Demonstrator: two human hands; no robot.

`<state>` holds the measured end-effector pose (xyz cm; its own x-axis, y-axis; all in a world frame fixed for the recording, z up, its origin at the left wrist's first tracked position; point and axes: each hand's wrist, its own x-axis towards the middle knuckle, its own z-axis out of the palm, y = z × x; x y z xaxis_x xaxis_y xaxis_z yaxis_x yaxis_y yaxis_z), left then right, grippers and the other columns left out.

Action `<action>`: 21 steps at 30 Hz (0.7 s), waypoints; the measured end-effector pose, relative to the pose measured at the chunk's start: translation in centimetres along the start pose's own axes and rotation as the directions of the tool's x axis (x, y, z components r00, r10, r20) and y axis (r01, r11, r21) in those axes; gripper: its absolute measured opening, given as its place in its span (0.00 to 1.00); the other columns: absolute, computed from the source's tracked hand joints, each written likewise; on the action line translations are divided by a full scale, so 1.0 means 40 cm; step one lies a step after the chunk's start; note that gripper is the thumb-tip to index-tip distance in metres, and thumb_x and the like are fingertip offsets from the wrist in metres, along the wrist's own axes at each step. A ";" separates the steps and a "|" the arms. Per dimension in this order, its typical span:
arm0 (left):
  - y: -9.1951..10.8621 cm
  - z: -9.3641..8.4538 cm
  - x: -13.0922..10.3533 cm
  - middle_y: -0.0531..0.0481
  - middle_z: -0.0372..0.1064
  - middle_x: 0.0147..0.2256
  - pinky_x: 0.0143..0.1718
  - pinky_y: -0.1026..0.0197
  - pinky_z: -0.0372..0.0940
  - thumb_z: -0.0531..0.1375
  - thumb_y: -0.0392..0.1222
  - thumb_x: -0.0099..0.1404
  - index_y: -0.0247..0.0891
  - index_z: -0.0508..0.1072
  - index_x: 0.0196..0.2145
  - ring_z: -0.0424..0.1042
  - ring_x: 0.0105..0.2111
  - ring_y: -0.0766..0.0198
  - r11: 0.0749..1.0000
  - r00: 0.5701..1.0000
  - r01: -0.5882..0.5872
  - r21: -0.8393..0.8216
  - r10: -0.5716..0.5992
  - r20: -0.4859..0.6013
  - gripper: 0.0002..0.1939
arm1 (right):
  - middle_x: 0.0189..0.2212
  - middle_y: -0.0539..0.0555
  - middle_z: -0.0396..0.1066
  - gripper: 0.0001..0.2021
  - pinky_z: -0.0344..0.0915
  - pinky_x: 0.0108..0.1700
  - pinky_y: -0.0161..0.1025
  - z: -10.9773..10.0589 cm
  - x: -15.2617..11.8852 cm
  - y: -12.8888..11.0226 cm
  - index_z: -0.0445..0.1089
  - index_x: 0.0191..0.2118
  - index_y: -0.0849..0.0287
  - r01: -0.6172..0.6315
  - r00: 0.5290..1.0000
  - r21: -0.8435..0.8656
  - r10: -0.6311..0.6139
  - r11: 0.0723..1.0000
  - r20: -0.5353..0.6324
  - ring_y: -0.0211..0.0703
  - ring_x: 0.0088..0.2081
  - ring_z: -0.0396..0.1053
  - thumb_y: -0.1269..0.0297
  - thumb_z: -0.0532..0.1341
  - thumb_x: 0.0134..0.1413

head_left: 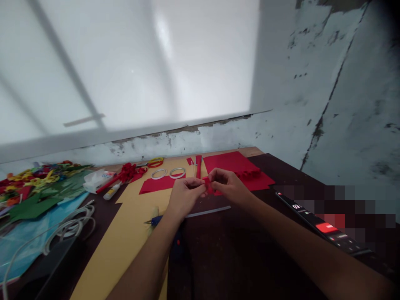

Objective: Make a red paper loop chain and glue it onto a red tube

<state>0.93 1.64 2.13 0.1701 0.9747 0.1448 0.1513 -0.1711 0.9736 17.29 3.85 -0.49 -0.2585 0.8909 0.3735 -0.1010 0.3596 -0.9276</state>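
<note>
Between the fingertips of my left hand and my right hand is a small piece of red paper, pinched from both sides. The fingers partly cover it, so its exact shape is hidden. Just below my hands a pale glue stick lies on the dark table. A blue glue gun rests beneath my left forearm, largely covered by it. Red paper sheets lie behind my right hand, with a frilled red strip on top.
Two tape rolls sit on red paper over a tan sheet. Yellow-handled scissors, a red paper flower and a small glue bottle lie left. Farther left are coiled cable and colourful scraps. A phone stands right.
</note>
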 end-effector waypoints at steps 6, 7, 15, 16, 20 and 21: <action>-0.001 0.001 0.003 0.51 0.75 0.23 0.29 0.66 0.62 0.66 0.35 0.51 0.34 0.79 0.27 0.70 0.23 0.67 0.998 1.000 0.021 -0.052 -0.021 0.006 0.03 | 0.25 0.47 0.67 0.04 0.59 0.31 0.35 -0.003 -0.002 -0.006 0.67 0.30 0.59 0.017 1.000 -0.065 -0.019 0.998 -0.019 0.36 0.28 0.64 0.67 0.62 0.47; -0.003 0.001 0.005 0.51 0.75 0.23 0.29 0.66 0.62 0.66 0.35 0.51 0.34 0.79 0.27 0.70 0.23 0.68 0.999 1.000 0.022 -0.049 -0.022 0.002 0.03 | 0.25 0.47 0.66 0.04 0.59 0.31 0.35 -0.004 -0.002 -0.005 0.67 0.30 0.59 0.013 1.000 -0.055 -0.014 0.998 -0.008 0.36 0.28 0.64 0.66 0.62 0.46; -0.019 -0.004 0.013 0.52 0.74 0.24 0.31 0.65 0.64 0.65 0.37 0.53 0.34 0.78 0.27 0.70 0.24 0.68 0.996 0.999 0.038 -0.076 -0.035 0.041 0.04 | 0.25 0.45 0.65 0.03 0.58 0.29 0.34 0.000 -0.002 0.004 0.66 0.30 0.59 0.023 1.000 -0.045 -0.023 0.999 -0.001 0.34 0.25 0.63 0.69 0.61 0.45; -0.021 -0.005 0.013 0.52 0.74 0.24 0.31 0.65 0.64 0.65 0.38 0.53 0.34 0.78 0.27 0.70 0.24 0.67 0.997 0.999 0.034 -0.064 -0.032 0.036 0.04 | 0.25 0.45 0.65 0.04 0.58 0.29 0.34 0.001 -0.002 0.004 0.66 0.30 0.59 0.020 1.000 -0.040 -0.020 0.999 -0.002 0.34 0.25 0.63 0.69 0.61 0.45; -0.023 -0.008 0.014 0.52 0.72 0.22 0.29 0.66 0.61 0.64 0.38 0.55 0.35 0.77 0.24 0.69 0.24 0.68 1.000 0.999 -0.028 -0.008 0.027 -0.024 0.05 | 0.25 0.45 0.65 0.04 0.60 0.30 0.35 0.003 -0.003 0.002 0.66 0.30 0.59 -0.007 1.000 0.005 0.007 1.000 0.020 0.35 0.25 0.65 0.69 0.62 0.45; -0.022 -0.009 0.013 0.52 0.72 0.22 0.29 0.66 0.60 0.64 0.38 0.55 0.35 0.77 0.24 0.69 0.24 0.68 0.999 0.999 -0.030 -0.013 0.029 -0.025 0.05 | 0.24 0.45 0.65 0.04 0.60 0.30 0.35 0.003 -0.003 0.001 0.66 0.30 0.59 -0.006 1.000 -0.001 0.006 1.000 0.013 0.35 0.25 0.65 0.69 0.62 0.46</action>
<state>0.55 2.37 1.42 0.1498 0.9726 0.1778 0.1336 -0.1981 0.9710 17.21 3.72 -0.59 -0.2713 0.8893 0.3681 -0.0981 0.3549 -0.9297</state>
